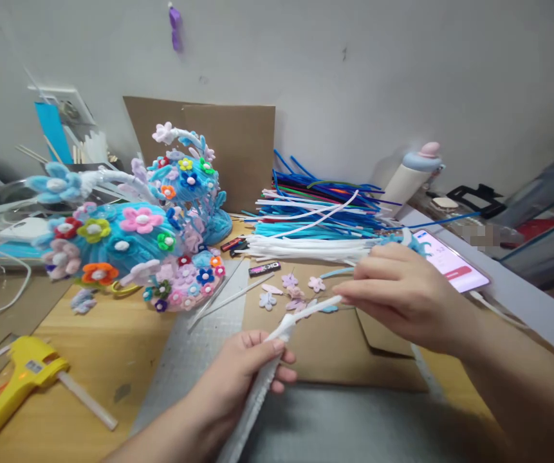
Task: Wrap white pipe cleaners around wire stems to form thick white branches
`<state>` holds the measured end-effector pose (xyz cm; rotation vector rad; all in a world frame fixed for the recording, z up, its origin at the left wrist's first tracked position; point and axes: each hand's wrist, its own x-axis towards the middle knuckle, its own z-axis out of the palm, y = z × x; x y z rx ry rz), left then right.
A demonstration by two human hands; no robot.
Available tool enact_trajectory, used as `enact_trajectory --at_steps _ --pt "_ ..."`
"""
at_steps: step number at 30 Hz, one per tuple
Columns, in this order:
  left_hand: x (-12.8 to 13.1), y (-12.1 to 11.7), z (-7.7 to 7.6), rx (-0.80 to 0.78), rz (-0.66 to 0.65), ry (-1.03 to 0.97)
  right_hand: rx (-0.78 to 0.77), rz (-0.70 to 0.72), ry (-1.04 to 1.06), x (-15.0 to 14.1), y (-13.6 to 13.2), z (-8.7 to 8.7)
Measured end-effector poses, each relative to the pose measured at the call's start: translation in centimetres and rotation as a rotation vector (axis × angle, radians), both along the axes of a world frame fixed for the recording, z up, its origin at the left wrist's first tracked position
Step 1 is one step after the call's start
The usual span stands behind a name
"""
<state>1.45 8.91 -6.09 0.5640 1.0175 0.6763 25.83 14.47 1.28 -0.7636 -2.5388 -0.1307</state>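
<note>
My left hand is closed around a long white fuzzy rod, which slants from the bottom edge up to the middle of the view. From its upper end a white pipe cleaner runs up to the right. My right hand pinches the far end of that strand between thumb and fingers. Several small pastel fuzzy flowers lie on brown cardboard just beyond my hands. Bundles of white pipe cleaners and blue ones are piled behind them.
Flower-covered blue fuzzy figures stand at the left. A yellow glue gun with a glue stick lies at the lower left. Batteries rest near the flowers. On the right are a lit phone and a pale bottle.
</note>
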Motion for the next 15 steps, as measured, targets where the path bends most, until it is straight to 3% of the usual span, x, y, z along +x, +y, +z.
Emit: enact_trajectory --at_steps 3,7,11,15 --pt "0.1 0.0 0.0 -0.011 -0.01 -0.008 -0.056 -0.044 0.013 1.7 -1.1 -1.3" --pt "0.3 -0.3 -0.3 0.092 -0.048 0.057 -0.194 -0.135 -0.104 2.9 -2.6 -2.0" --pt "0.8 -0.8 -0.4 0.231 -0.109 0.192 -0.407 -0.258 -0.271 1.9 -4.6 -2.9" --pt "1.5 -1.4 -0.6 0.263 -0.159 0.31 -0.547 -0.273 -0.246 -0.7 -6.0 -3.7"
